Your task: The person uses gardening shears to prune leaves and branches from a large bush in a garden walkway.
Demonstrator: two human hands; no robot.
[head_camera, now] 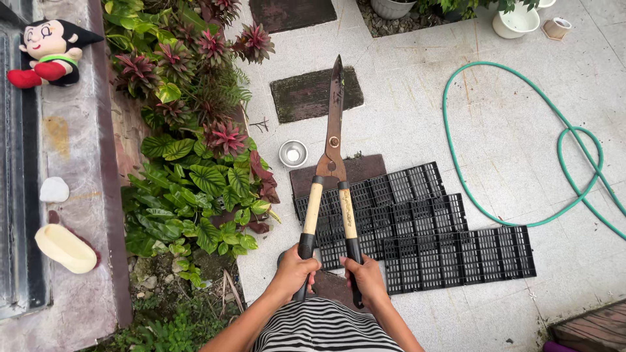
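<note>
I hold a pair of hedge shears [334,137] upright in front of me, rusty blades closed and pointing away. My left hand [295,270] grips the black end of the left wooden handle. My right hand [366,279] grips the black end of the right handle. The blade tips reach over a dark mossy paving slab [306,94]. To the left of the shears lies a bed of green and red-leaved plants [195,156].
Black plastic grid trays [443,234] lie on the pale tiles to the right. A green hose [521,143] loops farther right. A small metal bowl [293,154] sits beside the plants. A ledge at left carries a stuffed doll [49,52] and a cream object [65,248].
</note>
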